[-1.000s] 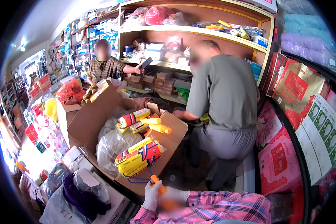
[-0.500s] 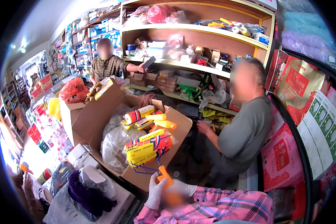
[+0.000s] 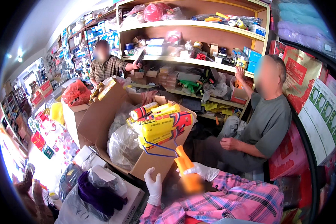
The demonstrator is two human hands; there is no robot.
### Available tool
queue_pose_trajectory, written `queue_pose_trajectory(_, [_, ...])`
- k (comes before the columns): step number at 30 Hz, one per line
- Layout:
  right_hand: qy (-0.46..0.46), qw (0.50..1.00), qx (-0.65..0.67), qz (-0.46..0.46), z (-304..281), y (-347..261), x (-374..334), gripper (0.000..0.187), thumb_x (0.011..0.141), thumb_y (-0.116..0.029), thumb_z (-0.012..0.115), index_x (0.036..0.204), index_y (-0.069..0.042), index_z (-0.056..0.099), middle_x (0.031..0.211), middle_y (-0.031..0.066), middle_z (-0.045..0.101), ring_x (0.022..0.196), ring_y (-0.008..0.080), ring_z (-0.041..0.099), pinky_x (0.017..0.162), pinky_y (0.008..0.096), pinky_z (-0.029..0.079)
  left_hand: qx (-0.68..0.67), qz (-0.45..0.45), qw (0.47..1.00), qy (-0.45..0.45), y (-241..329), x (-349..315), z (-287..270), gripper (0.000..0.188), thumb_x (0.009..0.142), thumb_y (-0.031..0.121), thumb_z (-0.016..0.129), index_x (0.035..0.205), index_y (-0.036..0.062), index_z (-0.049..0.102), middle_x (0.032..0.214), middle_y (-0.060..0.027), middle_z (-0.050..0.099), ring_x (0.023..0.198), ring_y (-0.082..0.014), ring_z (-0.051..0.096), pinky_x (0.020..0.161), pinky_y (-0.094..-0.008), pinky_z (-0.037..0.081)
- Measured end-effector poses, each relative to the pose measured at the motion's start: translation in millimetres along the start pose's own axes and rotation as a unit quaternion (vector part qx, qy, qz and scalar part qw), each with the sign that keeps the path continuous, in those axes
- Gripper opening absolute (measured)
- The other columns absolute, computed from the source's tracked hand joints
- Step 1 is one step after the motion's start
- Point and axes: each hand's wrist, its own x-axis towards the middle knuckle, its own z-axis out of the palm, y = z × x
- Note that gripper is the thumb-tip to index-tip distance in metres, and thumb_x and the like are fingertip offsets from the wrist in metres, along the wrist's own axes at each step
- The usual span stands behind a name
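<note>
Standing in front of the hands, a big open cardboard box takes much of the space, with a clear plastic bag inside. At lower left, a purple cloth lies on bagged goods beside a white carton. A co-worker in a grey shirt is low at the right, with one hand raised to the shelf. Farther back, a person in a striped top holds out a dark flat object.

The right hand, in a white glove, is closed around the orange handles of the wrapped paint rollers, which are above the box's near right flap. I cannot tell if they touch it. The left hand, also gloved, is open with bent fingers and has hold of nothing visible.

The lower end of the handles is blurred, and the rollers partly hide other rollers behind. The right hand's fingertips are hard to see.

Wooden shelves full of goods cover the back wall; the floor near the box looks dark.
</note>
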Motion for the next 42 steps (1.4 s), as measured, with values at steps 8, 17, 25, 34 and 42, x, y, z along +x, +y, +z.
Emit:
queue_pose_trajectory(8, [0.056, 0.981, -0.049, -0.178, 15, -92, -32, 0.05, 0.076, -0.015, 0.073, 0.119, 0.0, 0.053, 0.097, 0.01, 0.062, 0.086, 0.0235, 0.065, 0.083, 0.0396, 0.053, 0.311, 0.077, 0.947, -0.006, -26, 34, -4, 0.068, 0.072, 0.018, 0.071, 0.132, 0.0003, 0.043, 0.138, -0.0262, 0.038, 0.132, -0.0415, 0.032, 0.109, -0.055, 0.021])
queue_pose_trajectory(17, [0.233, 0.892, -0.156, -0.356, -45, -288, -23, 0.03, 0.081, -0.015, 0.069, 0.105, 0.0, 0.059, 0.086, 0.0097, 0.066, 0.076, 0.022, 0.067, 0.07, 0.0357, 0.055, 0.446, -0.007, 0.892, -0.075, -29, 69, 4, 0.091, 0.07, 0.029, 0.075, 0.142, -0.0024, 0.028, 0.147, -0.0272, 0.025, 0.14, -0.0427, 0.017, 0.111, -0.0614, 0.011])
queue_pose_trajectory(25, [0.175, 0.901, -0.117, -0.379, -38, -240, -2, 0.037, 0.079, -0.015, 0.071, 0.109, 0.0, 0.057, 0.089, 0.0099, 0.064, 0.08, 0.0245, 0.066, 0.074, 0.0389, 0.055, 0.522, 0.013, 0.85, -0.072, -36, 63, 5, 0.099, 0.069, 0.035, 0.077, 0.145, -0.0009, 0.023, 0.147, -0.0265, 0.024, 0.14, -0.0413, 0.017, 0.11, -0.0643, 0.012])
queue_pose_trajectory(34, [0.113, 0.976, -0.067, -0.174, -24, -28, 29, 0.034, 0.08, -0.014, 0.07, 0.108, -0.001, 0.056, 0.094, 0.0086, 0.063, 0.086, 0.0208, 0.064, 0.082, 0.0347, 0.052, 0.52, -0.04, 0.849, -0.084, -36, 79, -13, 0.12, 0.061, 0.04, 0.086, 0.148, 0.0021, 0.012, 0.146, -0.0253, 0.027, 0.137, -0.0386, 0.024, 0.109, -0.0634, 0.017])
queue_pose_trajectory(42, [0.075, 0.987, -0.133, -0.06, -13, 35, 33, 0.051, 0.079, -0.016, 0.074, 0.122, -0.002, 0.05, 0.104, 0.0087, 0.061, 0.097, 0.0211, 0.06, 0.09, 0.0346, 0.048, 0.539, 0.0, 0.839, -0.071, -52, 82, -17, 0.114, 0.056, 0.041, 0.087, 0.145, 0.0059, 0.025, 0.136, -0.0132, 0.043, 0.124, -0.0302, 0.041, 0.104, -0.0509, 0.027])
